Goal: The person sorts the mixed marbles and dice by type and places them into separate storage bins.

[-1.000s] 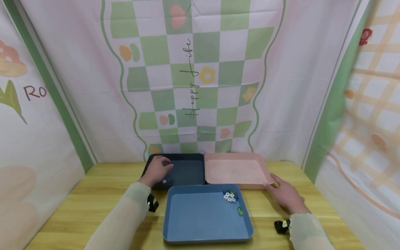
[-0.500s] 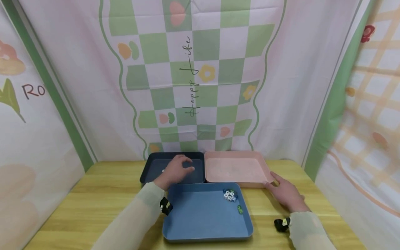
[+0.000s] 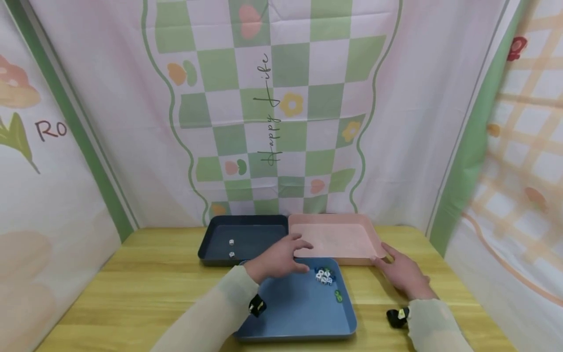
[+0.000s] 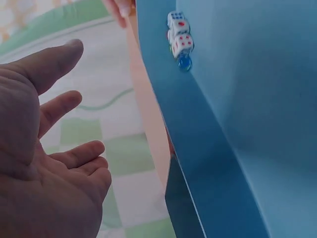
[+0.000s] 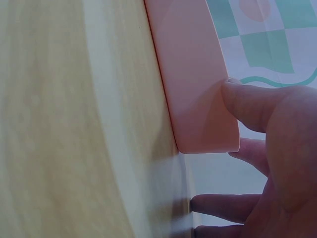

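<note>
My left hand, fingers spread and slightly bent with nothing in them, hovers over the back of the blue tray. To its right, in that tray's back right corner, is a cluster of white dice with blue and green glassy pieces among them. The left wrist view shows red and blue pips on the dice and a round blue bead. Green pieces lie nearer the tray's right wall. My right hand holds the pink tray at its front right corner, thumb at the rim.
A dark navy tray stands at the back left, beside the pink one, with two white dice in its left part. All three trays are on a wood-grain table. A patterned curtain hangs right behind them.
My left hand has moved right, from above the dark tray to above the blue tray, bringing both dice in the dark tray into view. My right hand stays at the pink tray's corner.
</note>
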`<state>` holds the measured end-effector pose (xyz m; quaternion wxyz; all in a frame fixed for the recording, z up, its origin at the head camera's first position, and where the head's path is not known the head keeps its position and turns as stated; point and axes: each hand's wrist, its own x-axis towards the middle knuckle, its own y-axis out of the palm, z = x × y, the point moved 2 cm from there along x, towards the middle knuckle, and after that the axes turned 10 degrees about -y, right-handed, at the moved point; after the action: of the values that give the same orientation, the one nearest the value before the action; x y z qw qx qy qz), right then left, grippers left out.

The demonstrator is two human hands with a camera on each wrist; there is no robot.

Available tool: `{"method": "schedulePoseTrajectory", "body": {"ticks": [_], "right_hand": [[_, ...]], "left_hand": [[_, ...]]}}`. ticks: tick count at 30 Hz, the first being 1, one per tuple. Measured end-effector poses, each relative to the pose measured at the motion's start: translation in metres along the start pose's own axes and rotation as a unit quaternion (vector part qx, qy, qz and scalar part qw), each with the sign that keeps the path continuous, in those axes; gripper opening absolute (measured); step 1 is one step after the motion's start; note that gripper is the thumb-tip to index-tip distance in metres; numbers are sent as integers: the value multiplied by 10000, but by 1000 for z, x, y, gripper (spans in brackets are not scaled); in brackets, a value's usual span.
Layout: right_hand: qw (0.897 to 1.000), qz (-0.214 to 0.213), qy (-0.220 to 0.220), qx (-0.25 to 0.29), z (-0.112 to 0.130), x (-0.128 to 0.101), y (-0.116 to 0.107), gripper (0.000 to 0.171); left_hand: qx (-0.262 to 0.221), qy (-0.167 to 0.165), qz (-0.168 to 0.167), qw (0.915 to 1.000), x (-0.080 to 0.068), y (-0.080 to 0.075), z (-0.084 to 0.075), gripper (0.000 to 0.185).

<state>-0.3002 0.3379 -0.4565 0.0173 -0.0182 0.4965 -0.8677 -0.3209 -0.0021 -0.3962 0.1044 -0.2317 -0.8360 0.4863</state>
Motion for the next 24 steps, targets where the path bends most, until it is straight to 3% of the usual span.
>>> {"method": "schedulePoseTrajectory", "body": {"ticks": [10, 21, 24], "right_hand": [[10000, -41, -71, -33, -1, 0, 1, 101], [9998, -115, -112, 70, -1, -2, 2, 95], [9998, -131, -102, 65, -1, -1, 2, 95]], "left_hand": [[280, -57, 165, 9995, 5, 26, -9, 40], [1078, -137, 121, 9940, 17, 50, -2, 28], [1427, -14, 58, 9897, 17, 55, -2, 27]]}}
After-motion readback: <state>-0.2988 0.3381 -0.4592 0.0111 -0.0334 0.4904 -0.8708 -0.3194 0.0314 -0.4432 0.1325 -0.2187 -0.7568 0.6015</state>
